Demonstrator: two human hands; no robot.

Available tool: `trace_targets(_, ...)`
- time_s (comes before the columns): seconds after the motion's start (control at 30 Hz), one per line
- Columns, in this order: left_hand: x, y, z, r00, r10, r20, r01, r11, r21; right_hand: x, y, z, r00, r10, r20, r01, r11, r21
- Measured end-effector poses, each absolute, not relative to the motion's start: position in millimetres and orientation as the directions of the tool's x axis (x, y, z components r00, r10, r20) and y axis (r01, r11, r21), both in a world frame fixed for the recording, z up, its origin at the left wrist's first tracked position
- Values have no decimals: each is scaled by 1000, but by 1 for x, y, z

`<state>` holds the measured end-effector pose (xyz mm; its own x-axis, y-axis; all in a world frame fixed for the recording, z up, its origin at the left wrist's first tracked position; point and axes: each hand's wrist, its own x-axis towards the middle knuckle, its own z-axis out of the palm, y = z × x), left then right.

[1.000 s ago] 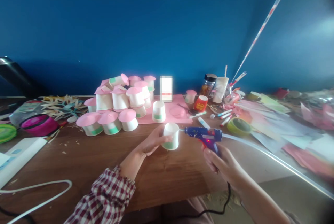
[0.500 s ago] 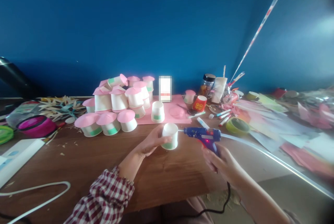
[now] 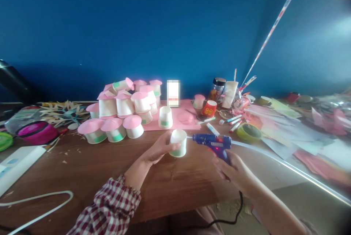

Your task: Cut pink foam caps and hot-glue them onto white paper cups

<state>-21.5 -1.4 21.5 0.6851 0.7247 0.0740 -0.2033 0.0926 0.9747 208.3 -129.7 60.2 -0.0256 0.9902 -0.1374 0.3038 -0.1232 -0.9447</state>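
Observation:
My left hand [image 3: 160, 150] is closed around the left side of a white paper cup [image 3: 179, 140], which has a green patch low on its side. In my right hand [image 3: 229, 169] is a blue hot glue gun [image 3: 212, 141] with a small red light lit. Its nozzle tip meets the right side of the cup's rim, or comes very close to it; I cannot tell whether they touch. A long clear glue stick [image 3: 263, 151] runs out of the gun's back. Just beyond stands another white cup [image 3: 165, 118] with a green patch, on pink paper [image 3: 181, 123].
Several white cups with pink cone tops [image 3: 133, 125] are grouped and stacked at the back left. Markers [image 3: 233, 120], a red cup [image 3: 209, 109], a jar [image 3: 218, 88] and a tape roll [image 3: 249, 132] stand right. A white power strip [image 3: 23, 165] lies left. A black cord [image 3: 233, 220] hangs below.
Almost nothing differs. The whole view has shifted very slightly; both hands, the cup and the glue gun keep the same positions relative to each other.

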Motion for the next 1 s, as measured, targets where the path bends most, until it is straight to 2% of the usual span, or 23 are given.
trace_targets(0.43,-20,-2,24,683,726,79,-210,91,973,209,-129,59,-5,994,-109,221,-105,-970)
trace_targets(0.63,-20,-2,24,680,730,73,-207,96,974,207,-131,62,-48,986,-160,280,-140,-950)
trace_targets(0.87,-19,-2,23,673,737,65,-214,110,971,206,-129,63,-20,990,-138,218,-130,-967)
trace_targets(1.0,-19,-2,23,673,737,57,-208,115,971,206,-129,63,-33,988,-148,239,-136,-961)
